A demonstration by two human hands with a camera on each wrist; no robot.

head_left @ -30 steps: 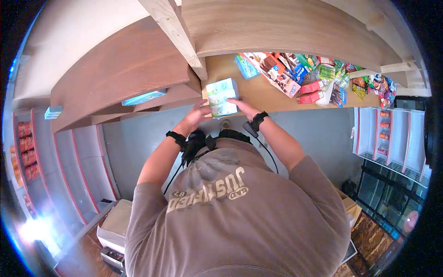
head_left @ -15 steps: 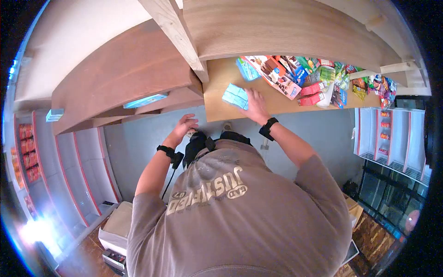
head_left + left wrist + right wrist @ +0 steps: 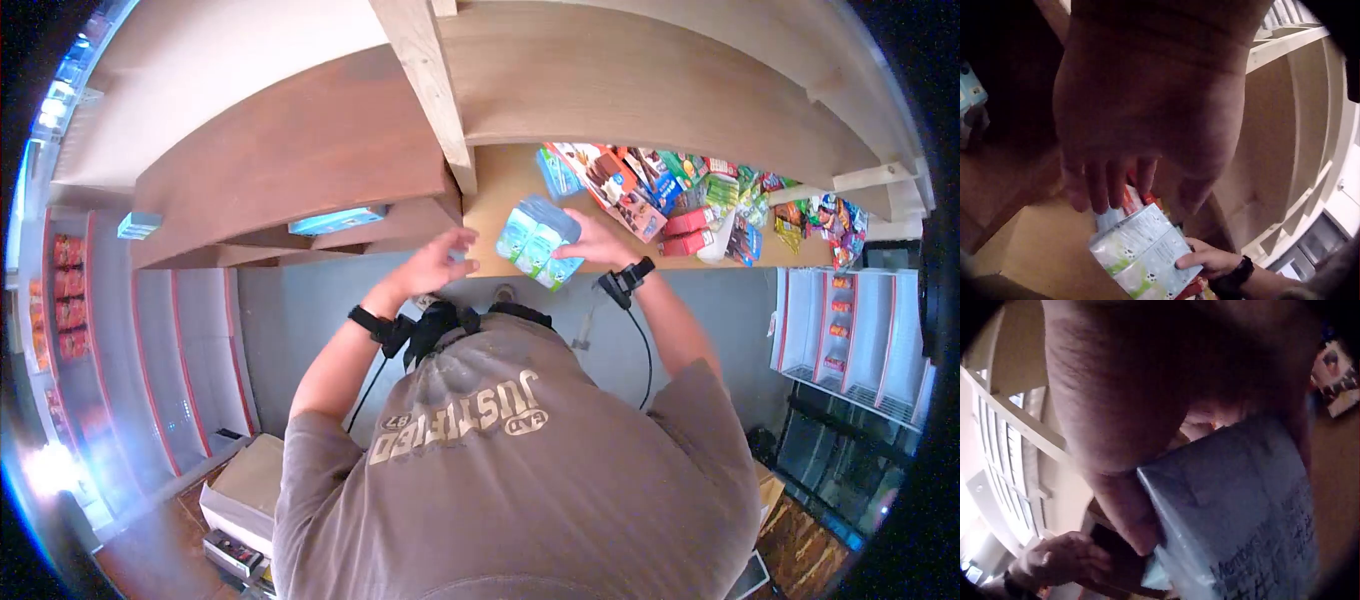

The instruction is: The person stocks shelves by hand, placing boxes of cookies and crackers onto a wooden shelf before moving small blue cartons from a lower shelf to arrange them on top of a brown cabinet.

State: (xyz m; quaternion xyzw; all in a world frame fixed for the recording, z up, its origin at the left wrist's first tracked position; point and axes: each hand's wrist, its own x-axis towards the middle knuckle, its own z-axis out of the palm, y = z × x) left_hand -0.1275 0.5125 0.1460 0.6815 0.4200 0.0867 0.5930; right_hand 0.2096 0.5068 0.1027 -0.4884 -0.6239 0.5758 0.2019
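Gripping a clear-wrapped light-blue pack (image 3: 538,243) by its side, the right hand (image 3: 598,242) holds it tilted at the front edge of the worktop (image 3: 484,200), head view; left hand (image 3: 436,264) empty, fingers relaxed, apart from the pack. Left wrist view: right thumb (image 3: 1191,259) lies over the printed face, presumably to clamp the pack's bulk one-handed. Right wrist view: pack lies beneath the palm, handwriting visible on it; the full finger contact cannot be told.
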